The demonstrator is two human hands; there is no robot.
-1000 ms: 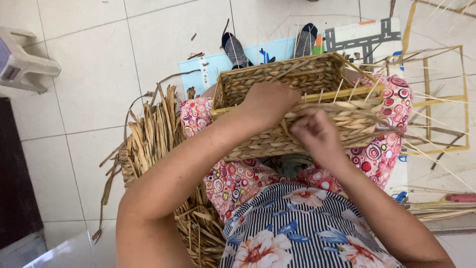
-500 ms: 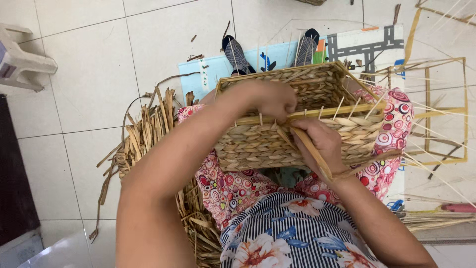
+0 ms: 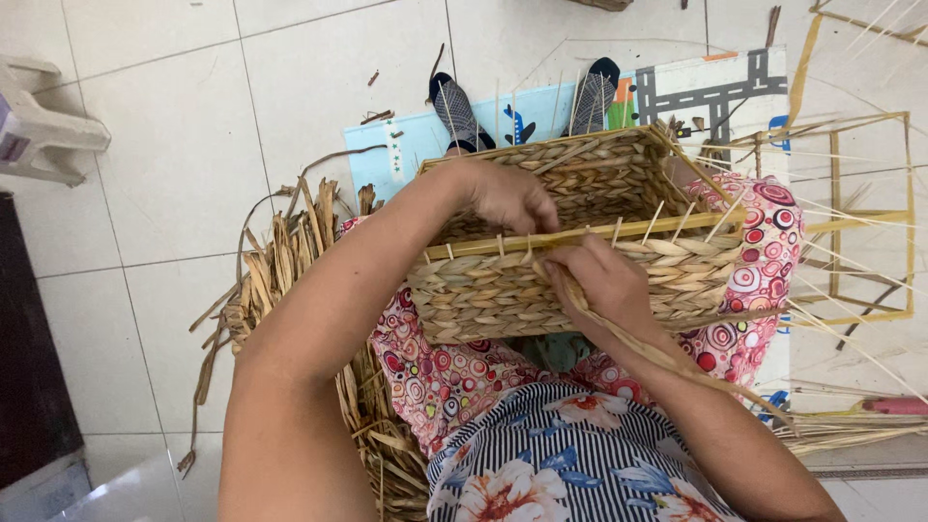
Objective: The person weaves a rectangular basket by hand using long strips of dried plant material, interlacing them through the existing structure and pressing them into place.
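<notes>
**Weaving a basket on the lap**

The basket (image 3: 580,227) is lying tilted on the person's lap, holding nothing but its own bare stakes. The left hand (image 3: 507,196) is gripping the rim from inside. The right hand (image 3: 604,280) is pinching a strand (image 3: 677,360) against the outer wall.

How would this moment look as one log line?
left hand: on basket rim | right hand: pinching straw strand | basket: on lap

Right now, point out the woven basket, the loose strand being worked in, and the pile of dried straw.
Basket (image 3: 503,295), head view, front woven wall.
Strand (image 3: 667,356), head view, mid-length beyond the right hand.
Straw pile (image 3: 280,256), head view, upper part.
</notes>
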